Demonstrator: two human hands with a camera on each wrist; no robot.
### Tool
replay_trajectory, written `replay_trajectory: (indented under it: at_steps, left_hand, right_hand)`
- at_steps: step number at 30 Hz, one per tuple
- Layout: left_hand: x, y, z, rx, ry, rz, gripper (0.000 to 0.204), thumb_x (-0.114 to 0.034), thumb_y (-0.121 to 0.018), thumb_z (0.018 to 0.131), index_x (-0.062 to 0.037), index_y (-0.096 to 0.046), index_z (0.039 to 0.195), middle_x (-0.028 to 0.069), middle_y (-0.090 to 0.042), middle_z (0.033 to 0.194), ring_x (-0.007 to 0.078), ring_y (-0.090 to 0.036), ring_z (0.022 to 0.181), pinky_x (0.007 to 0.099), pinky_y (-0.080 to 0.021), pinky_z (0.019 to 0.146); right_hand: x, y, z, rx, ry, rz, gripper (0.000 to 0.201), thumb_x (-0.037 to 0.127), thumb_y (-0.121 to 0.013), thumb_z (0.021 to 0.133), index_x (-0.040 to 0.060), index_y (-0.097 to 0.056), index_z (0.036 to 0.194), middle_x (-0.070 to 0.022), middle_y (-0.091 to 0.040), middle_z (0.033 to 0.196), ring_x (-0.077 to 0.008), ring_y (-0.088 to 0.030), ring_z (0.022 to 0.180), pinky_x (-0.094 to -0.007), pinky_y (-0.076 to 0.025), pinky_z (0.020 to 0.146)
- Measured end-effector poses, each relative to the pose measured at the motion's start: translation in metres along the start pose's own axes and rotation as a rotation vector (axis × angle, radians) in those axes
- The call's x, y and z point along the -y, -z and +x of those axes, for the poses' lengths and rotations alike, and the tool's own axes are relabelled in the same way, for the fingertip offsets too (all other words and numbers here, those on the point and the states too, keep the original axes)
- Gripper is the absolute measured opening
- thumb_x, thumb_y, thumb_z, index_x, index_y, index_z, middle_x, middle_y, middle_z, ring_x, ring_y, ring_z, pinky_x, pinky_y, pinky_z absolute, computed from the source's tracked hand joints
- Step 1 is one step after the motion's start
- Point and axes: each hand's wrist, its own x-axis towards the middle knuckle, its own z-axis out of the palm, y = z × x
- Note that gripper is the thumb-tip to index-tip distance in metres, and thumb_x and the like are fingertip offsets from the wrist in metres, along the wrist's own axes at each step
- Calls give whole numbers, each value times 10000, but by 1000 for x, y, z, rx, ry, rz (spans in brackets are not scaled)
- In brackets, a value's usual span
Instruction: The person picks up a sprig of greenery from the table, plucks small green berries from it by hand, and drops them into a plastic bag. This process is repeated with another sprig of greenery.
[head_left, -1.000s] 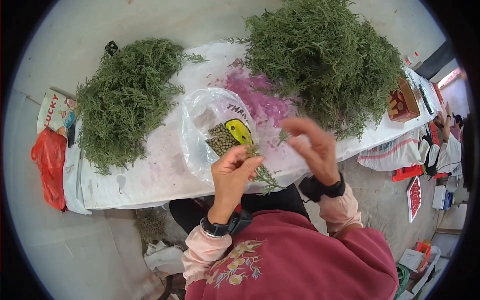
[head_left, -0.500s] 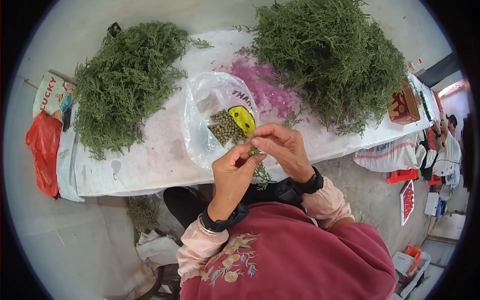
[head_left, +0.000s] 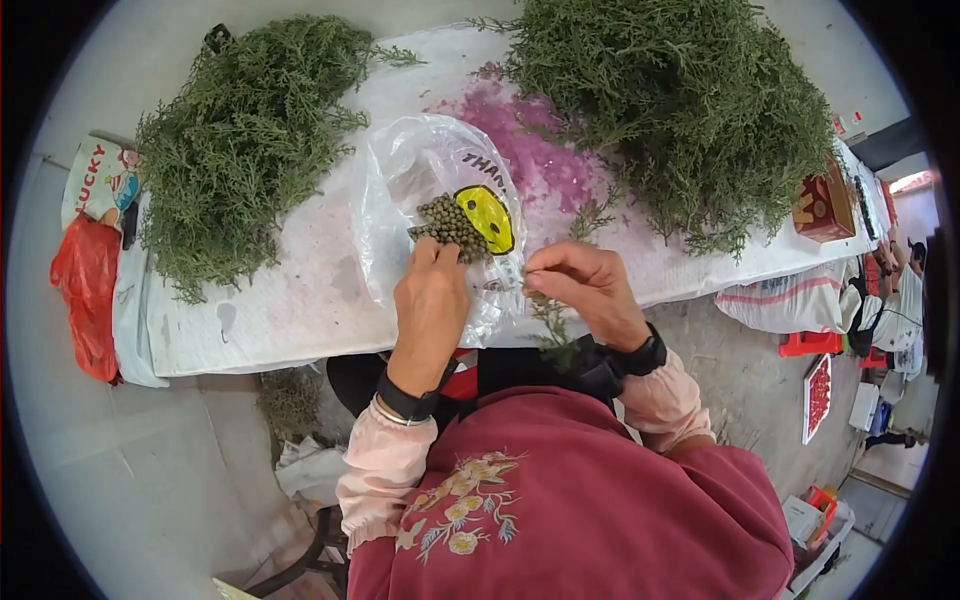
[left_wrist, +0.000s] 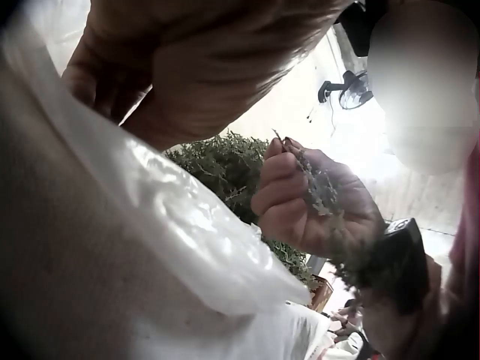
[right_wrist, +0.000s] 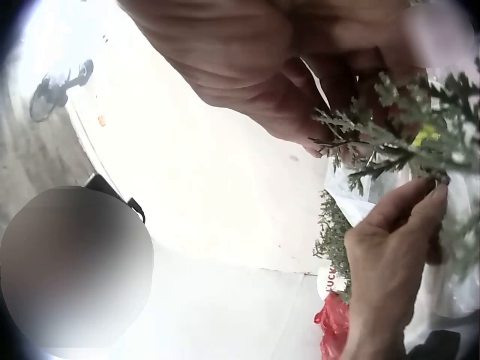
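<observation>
Sprig [head_left: 552,320]: right hand [head_left: 592,290] pinches it.
Pellets [head_left: 448,222]: left hand [head_left: 432,305] at their 6 o'clock; grip, cannot tell.
Bag [head_left: 378,205]: likely drop-in step; next calls for finger release, reach to 3 o'clock.

From my remote seat, I had the plastic bag [head_left: 374,235] near the front of the table [head_left: 290,325], pellets [head_left: 448,216] inside it. The left hand [head_left: 432,305] was at those pellets; the right hand [head_left: 596,292], with a sprig [head_left: 552,325], was to their right. Branch heaps lay either side, left [head_left: 250,140] and right [head_left: 680,120], a box [head_left: 826,206] beside the latter.
</observation>
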Motion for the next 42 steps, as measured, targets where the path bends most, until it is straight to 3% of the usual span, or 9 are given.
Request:
replay_trajectory:
  at_steps: [10,14,17,22,25,29,33,38,42]
  left_hand:
    - [11,4,-3,38,90,-86,149,1,-613,754,-2,-609,903,132,-552,833,323,-580,697,368,-464,602]
    - [16,11,0,-98,123,-107,152,0,-607,757,-13,-612,908,129,-547,824,330,-576,693,371,-466,604]
    - [10,14,2,-1,69,103,109,-13,-585,766,-20,-592,874,128,-526,817,338,-573,705,409,-471,589]
    - [11,11,6,43,44,155,136,-10,-589,771,-10,-607,906,138,-542,824,340,-576,706,383,-465,598]
    - [11,9,5,36,-74,232,59,33,-545,721,7,-549,773,136,-495,796,318,-571,695,399,-479,569]
    - [9,12,6,50,-66,258,92,-7,-572,774,7,-595,862,140,-538,805,345,-575,693,401,-472,595]
    - [12,12,8,38,-94,258,41,41,-538,714,9,-528,736,136,-479,745,309,-569,694,394,-477,564]
    - [11,8,11,46,-82,278,27,30,-543,736,7,-530,741,136,-501,760,317,-574,678,396,-475,553]
    - [13,7,10,-64,-35,124,39,7,-573,751,9,-562,788,150,-538,760,293,-574,611,364,-472,533]
  right_hand:
    - [-38,-14,18,-72,84,-155,105,56,-588,873,-8,-610,954,6,-606,828,-46,-539,762,-188,-433,689]
    - [-48,-11,20,-88,139,-129,97,51,-591,871,-4,-606,951,16,-595,819,-36,-520,745,-177,-418,669]
    - [-50,-13,22,-91,155,-145,95,45,-593,869,-2,-604,951,17,-592,820,-33,-516,741,-174,-415,661]
    - [-48,-19,24,-93,204,-293,95,37,-597,864,-4,-603,949,10,-597,830,-35,-521,742,-178,-423,654]
    - [-53,-22,25,-92,216,-328,93,37,-599,861,-7,-603,943,6,-601,830,-37,-525,741,-181,-427,650]
    - [-56,-22,27,-82,200,-329,89,36,-603,853,-9,-605,930,1,-607,825,-38,-530,736,-184,-433,645]
    - [-55,-23,27,-91,173,-340,81,28,-607,840,-8,-608,913,2,-611,813,-38,-533,728,-184,-434,642]
    - [-58,-26,28,-142,164,-337,71,18,-610,827,-5,-609,895,15,-603,790,-30,-522,709,-179,-423,628]
    - [-57,-27,29,-174,151,-252,64,19,-606,830,-3,-608,890,32,-586,776,-20,-499,692,-173,-402,611]
